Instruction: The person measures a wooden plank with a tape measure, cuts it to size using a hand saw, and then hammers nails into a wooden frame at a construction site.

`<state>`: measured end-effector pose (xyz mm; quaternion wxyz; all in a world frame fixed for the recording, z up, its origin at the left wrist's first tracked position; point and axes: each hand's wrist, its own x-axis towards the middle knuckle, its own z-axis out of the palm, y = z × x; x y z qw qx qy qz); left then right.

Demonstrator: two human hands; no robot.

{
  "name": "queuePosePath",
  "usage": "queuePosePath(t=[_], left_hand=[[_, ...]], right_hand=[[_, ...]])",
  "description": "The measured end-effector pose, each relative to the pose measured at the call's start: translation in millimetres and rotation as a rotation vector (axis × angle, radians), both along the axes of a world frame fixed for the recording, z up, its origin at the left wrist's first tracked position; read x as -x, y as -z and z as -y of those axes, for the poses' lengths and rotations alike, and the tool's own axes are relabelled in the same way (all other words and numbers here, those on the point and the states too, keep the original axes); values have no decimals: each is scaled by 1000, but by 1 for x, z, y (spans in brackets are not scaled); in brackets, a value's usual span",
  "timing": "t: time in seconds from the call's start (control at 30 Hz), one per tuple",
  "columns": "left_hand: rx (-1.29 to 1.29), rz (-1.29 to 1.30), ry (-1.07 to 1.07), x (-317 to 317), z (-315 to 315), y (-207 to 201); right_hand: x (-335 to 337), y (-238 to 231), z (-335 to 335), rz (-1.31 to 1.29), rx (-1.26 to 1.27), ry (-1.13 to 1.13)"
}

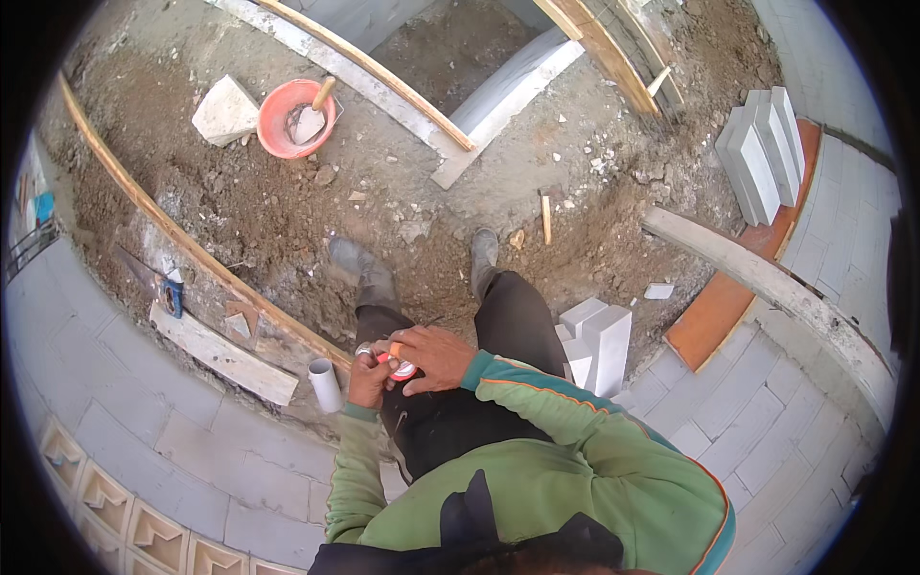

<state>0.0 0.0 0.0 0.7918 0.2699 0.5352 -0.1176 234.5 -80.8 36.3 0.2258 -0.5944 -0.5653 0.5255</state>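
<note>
Fingers of the left hand [365, 381] are gripping a small red-and-white object [404, 371]; the right hand [436, 356] is partly covering it, and whether its fingers are gripping, I cannot tell; the object is showing between both hands, over the dark trousers [522, 321].

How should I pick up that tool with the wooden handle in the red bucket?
Probably best by the upper part of its wooden handle, coming down from above at the far right of the red bucket. The handle slants up to the rim there, so its end looks free to close around, while the pale flat end sits down inside.
</note>
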Motion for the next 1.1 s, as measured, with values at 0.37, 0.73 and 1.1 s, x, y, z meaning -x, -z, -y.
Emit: queuePosePath(t=[0.37, 0.73, 1.1], left_hand=[[-201, 292, -505, -187, 110, 28], [-633, 292, 127, -222, 2, 182], [-1253, 108, 533, -198, -71, 192]], right_hand=[[-104, 37, 92, 62, 76, 457], [-186, 237, 3, -489, 310, 346], [-270, 272, -51, -717, -102, 754]])
